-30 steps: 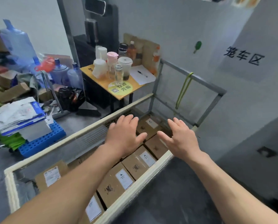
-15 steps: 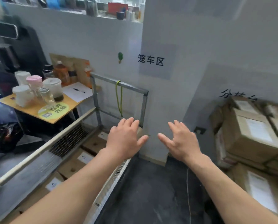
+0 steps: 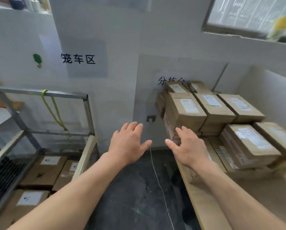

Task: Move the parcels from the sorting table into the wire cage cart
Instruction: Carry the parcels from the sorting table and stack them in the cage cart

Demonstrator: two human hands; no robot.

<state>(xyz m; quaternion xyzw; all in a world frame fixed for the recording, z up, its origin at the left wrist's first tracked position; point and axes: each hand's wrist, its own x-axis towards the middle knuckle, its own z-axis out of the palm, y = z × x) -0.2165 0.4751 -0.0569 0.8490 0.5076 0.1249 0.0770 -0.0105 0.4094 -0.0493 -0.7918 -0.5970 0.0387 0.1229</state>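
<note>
My left hand (image 3: 127, 143) hangs over the dark grey floor (image 3: 135, 196), palm down, fingers straight and slightly spread, thumb out to the side; it holds nothing and touches nothing. My right hand (image 3: 188, 146) is just as wide open, palm down, and reaches over the left edge of the pale wooden sorting table (image 3: 203, 201). Its fingertips (image 3: 180, 130) lie against the lower left corner of the stacked brown cardboard parcels with white labels (image 3: 185, 112); I cannot tell whether they actually touch the cardboard. Those parcels fill the far end of the table, piled in layers against the white wall, with the nearer ones stepping down towards the right edge.

To my left stands the grey metal wire cage cart (image 3: 44, 93), with a yellow-green strap (image 3: 53, 112) looped over its top rail and hanging down. More brown labelled boxes (image 3: 44, 171) lie flat on the cart's bottom, packed side by side by its right edge. A thin white cord (image 3: 157, 176) runs along the floor between cart and table. Black characters are printed on the wall above each.
</note>
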